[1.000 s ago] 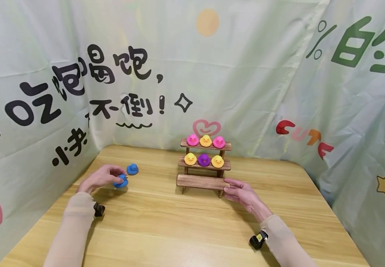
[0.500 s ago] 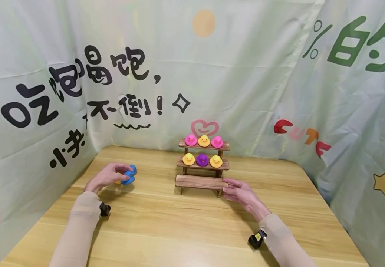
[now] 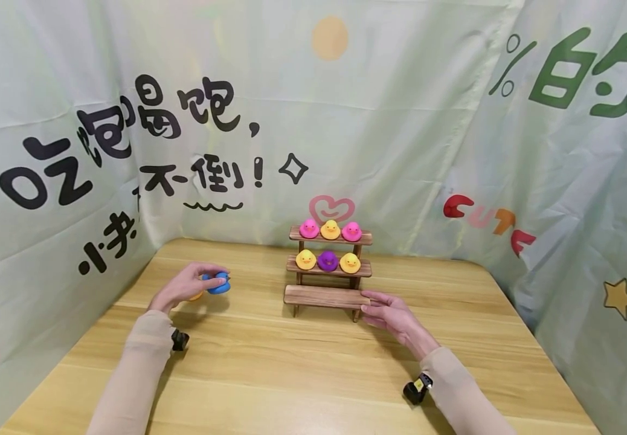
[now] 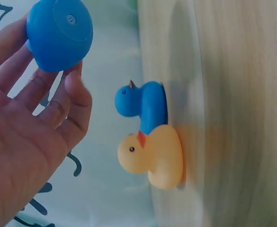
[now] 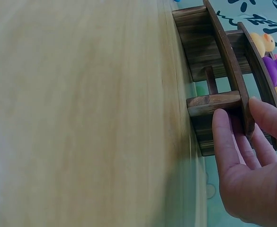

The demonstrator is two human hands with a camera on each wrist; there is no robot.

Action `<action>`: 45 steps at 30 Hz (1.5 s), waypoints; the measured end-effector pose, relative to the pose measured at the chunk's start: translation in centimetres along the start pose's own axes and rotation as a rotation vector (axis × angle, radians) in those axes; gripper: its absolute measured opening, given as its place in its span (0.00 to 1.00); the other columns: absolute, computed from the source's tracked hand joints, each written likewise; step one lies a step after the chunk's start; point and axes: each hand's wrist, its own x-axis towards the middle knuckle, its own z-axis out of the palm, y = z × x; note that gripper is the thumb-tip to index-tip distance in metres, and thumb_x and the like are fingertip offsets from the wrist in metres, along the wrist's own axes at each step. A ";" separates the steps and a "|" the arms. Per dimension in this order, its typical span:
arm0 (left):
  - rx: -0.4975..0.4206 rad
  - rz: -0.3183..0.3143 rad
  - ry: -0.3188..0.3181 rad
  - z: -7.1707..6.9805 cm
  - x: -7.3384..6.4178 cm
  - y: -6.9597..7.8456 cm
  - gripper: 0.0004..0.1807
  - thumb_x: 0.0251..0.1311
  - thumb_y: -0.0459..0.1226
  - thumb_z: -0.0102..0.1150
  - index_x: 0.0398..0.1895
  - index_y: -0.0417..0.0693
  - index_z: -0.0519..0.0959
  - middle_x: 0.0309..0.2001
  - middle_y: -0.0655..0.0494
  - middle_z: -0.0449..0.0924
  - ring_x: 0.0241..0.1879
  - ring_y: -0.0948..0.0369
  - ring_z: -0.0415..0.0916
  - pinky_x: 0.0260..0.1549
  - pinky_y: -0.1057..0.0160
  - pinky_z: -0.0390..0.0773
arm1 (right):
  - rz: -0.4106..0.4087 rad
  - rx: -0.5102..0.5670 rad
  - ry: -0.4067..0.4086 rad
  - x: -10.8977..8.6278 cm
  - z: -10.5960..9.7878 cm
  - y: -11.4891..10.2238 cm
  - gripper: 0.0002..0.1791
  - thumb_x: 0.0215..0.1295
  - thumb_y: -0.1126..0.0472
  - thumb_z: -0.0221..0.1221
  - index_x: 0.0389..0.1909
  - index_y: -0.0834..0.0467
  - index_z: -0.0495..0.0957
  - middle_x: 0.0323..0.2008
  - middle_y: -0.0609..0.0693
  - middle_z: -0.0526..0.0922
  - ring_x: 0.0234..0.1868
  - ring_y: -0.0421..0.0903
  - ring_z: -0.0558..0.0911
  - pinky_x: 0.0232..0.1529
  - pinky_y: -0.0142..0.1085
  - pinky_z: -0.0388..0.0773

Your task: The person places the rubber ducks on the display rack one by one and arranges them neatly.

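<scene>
My left hand (image 3: 191, 284) pinches a blue rubber duck (image 4: 60, 35) between thumb and fingers, held above the table with its flat base facing the wrist camera. Below it, in the left wrist view, a second blue duck (image 4: 152, 104) and a yellow-orange duck (image 4: 164, 158) sit side by side on the tabletop. The hand mostly hides both in the head view. My right hand (image 3: 395, 317) grips the right end of the lowest shelf of a three-tier wooden stand (image 3: 324, 296), thumb above and fingers beneath.
On the top tier sit pink (image 3: 309, 228), yellow (image 3: 330, 229) and pink ducks. The middle tier bears a yellow duck (image 3: 305, 260), a purple duck (image 3: 328, 261) and another yellow one. A printed curtain (image 3: 400, 151) encloses the wooden table (image 3: 270, 374).
Holding the blue duck, my left hand has moved to the right, now covering the other blue duck in the head view. A yellow-orange duck has come into sight beneath it. My right hand stays on the stand.
</scene>
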 end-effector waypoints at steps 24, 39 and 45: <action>-0.222 0.156 -0.042 2.0 1.1 3.4 0.18 0.71 0.29 0.48 0.62 0.33 0.71 0.60 0.29 0.70 0.48 0.34 0.77 0.43 0.58 0.84 | 0.002 0.003 0.016 0.0 0.3 0.1 0.31 0.64 0.71 0.60 0.69 0.68 0.64 0.51 0.56 0.72 0.45 0.43 0.83 0.55 0.42 0.80; -0.105 0.240 0.104 3.7 1.9 6.5 0.08 0.62 0.32 0.63 0.43 0.39 0.81 0.43 0.41 0.80 0.37 0.47 0.78 0.34 0.52 0.83 | 0.001 -0.009 0.009 0.0 0.2 0.0 0.32 0.65 0.70 0.60 0.69 0.67 0.63 0.50 0.54 0.73 0.46 0.43 0.83 0.56 0.42 0.79; -0.120 0.229 0.105 4.1 2.8 6.1 0.13 0.60 0.40 0.67 0.47 0.48 0.81 0.51 0.46 0.81 0.47 0.51 0.78 0.40 0.58 0.84 | -0.004 -0.018 0.005 -0.1 0.1 0.0 0.33 0.65 0.69 0.61 0.69 0.68 0.63 0.50 0.55 0.75 0.47 0.45 0.83 0.57 0.42 0.79</action>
